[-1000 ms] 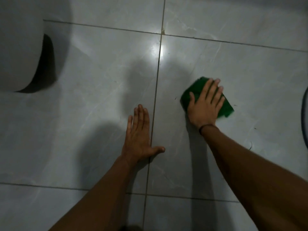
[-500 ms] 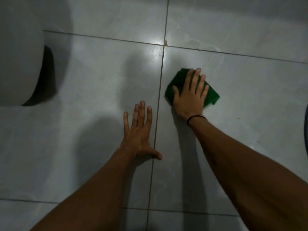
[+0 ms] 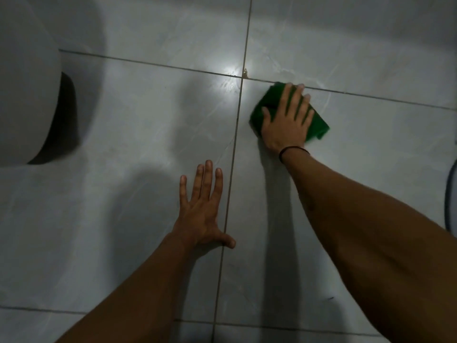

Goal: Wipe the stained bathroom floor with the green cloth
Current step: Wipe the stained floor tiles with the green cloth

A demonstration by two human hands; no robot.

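Note:
A folded green cloth (image 3: 268, 101) lies flat on the pale grey tiled floor (image 3: 138, 120), just right of the vertical grout line and below the horizontal one. My right hand (image 3: 288, 120) presses down on it, fingers spread over the top, a dark band at the wrist. Flat on the tile nearer to me is my left hand (image 3: 201, 211), fingers apart, thumb across the grout line, holding nothing. A small brownish stain (image 3: 245, 73) sits at the grout crossing, just up-left of the cloth.
A large white rounded fixture (image 3: 24, 90) with a dark base fills the far left. A curved dark-blue rim (image 3: 448, 194) shows at the right edge. A bright light glare sits on the tile near the grout crossing.
My right hand has slid the cloth away from me and leftward, up to the horizontal grout line near the stain. My left hand has stayed planted on the tile.

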